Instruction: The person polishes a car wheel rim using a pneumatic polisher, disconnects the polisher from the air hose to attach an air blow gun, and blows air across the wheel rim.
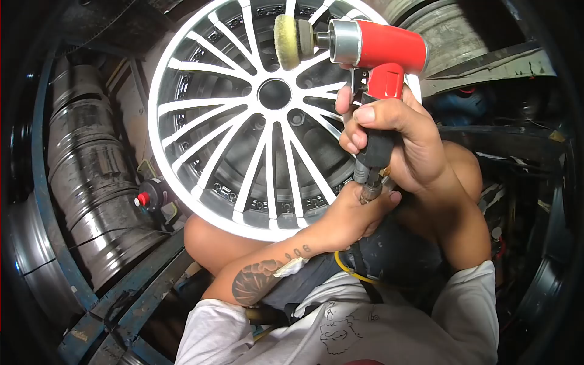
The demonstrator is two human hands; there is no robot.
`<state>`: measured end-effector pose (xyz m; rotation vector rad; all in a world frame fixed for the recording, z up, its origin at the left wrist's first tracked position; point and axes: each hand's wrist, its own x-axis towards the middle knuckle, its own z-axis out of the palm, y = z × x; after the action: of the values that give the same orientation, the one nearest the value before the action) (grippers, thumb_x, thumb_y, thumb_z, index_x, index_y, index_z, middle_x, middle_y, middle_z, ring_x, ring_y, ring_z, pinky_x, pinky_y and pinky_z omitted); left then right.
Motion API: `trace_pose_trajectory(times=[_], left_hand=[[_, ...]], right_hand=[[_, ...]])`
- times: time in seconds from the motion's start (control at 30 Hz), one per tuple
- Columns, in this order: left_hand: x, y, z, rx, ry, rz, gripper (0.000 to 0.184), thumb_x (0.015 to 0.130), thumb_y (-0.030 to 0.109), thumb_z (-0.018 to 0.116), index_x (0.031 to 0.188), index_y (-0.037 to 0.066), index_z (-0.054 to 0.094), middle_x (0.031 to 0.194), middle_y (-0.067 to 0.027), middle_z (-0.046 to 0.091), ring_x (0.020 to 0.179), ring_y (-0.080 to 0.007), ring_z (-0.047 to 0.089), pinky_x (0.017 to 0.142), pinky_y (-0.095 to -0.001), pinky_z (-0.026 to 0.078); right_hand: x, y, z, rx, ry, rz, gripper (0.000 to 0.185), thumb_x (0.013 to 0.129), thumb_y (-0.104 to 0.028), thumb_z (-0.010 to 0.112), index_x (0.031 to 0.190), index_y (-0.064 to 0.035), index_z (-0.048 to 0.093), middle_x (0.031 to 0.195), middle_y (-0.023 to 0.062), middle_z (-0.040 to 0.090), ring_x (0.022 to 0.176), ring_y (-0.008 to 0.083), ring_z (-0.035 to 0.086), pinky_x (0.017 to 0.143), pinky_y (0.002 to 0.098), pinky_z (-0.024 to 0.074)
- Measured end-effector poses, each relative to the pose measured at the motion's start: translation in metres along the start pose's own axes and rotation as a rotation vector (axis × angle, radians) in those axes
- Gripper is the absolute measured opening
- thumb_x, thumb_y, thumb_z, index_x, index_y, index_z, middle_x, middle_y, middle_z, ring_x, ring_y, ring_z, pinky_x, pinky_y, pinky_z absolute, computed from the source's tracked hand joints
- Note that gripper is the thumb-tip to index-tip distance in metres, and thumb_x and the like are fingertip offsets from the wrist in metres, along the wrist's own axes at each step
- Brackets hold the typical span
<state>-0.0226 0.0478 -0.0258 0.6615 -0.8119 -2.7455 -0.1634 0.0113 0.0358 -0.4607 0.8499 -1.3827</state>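
Note:
A red air polisher (392,47) with a yellow foam pad (286,42) is held upright by its black handle in my right hand (404,131). Its pad hangs over the upper part of a white and black multi-spoke wheel rim (275,225). Below the handle, my left hand (359,213) is closed around the metal hose fitting (369,193) at the tool's base. The wheel lies face up over my knees, its round black centre hole (275,94) showing. A yellow hose (353,271) loops below my left hand.
Stacked metal rims (100,176) stand on the left behind a blue metal frame (45,201). A dark bottle with a red cap (155,194) is beside the wheel's lower left. Another rim (441,39) is at the upper right, near a metal rail (486,73).

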Motion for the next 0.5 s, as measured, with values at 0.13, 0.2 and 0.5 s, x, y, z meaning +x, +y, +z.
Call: trace_pose_trajectory(times=[0.13, 0.2, 0.5], left_hand=[[-0.002, 0.000, -0.001, -0.069, -0.079, 0.007, 0.036, 0.101, 0.022, 0.058, 0.069, 0.014, 0.044, 0.051, 0.0045, 0.038, 0.041, -0.0059, 0.033, 0.040, -0.0243, 0.024], [-0.004, 0.003, -0.004, -0.093, -0.135, -0.014, 0.036, 0.101, 0.020, 0.057, 0.069, 0.014, 0.043, 0.051, 0.0043, 0.038, 0.041, -0.0060, 0.032, 0.040, -0.0245, 0.023], [-0.009, 0.012, -0.006, -0.145, -0.275, -0.076, 0.033, 0.101, 0.012, 0.052, 0.070, 0.012, 0.041, 0.054, 0.0039, 0.034, 0.045, -0.0087, 0.031, 0.047, -0.0267, 0.027]], right_hand=[[-0.001, -0.002, 0.001, 0.091, -0.059, 0.012, 0.031, 0.083, -0.004, 0.064, 0.112, 0.0033, 0.055, 0.099, 0.0144, 0.062, 0.069, 0.0141, 0.060, 0.067, 0.0322, 0.0528], [0.000, -0.002, 0.001, 0.126, -0.088, 0.015, 0.032, 0.083, -0.004, 0.063, 0.113, 0.0042, 0.055, 0.098, 0.0147, 0.062, 0.069, 0.0146, 0.060, 0.067, 0.0325, 0.0527], [0.001, -0.002, 0.003, 0.237, -0.197, 0.021, 0.030, 0.083, -0.003, 0.062, 0.110, 0.0083, 0.057, 0.093, 0.0145, 0.062, 0.069, 0.0153, 0.061, 0.066, 0.0334, 0.0528]])
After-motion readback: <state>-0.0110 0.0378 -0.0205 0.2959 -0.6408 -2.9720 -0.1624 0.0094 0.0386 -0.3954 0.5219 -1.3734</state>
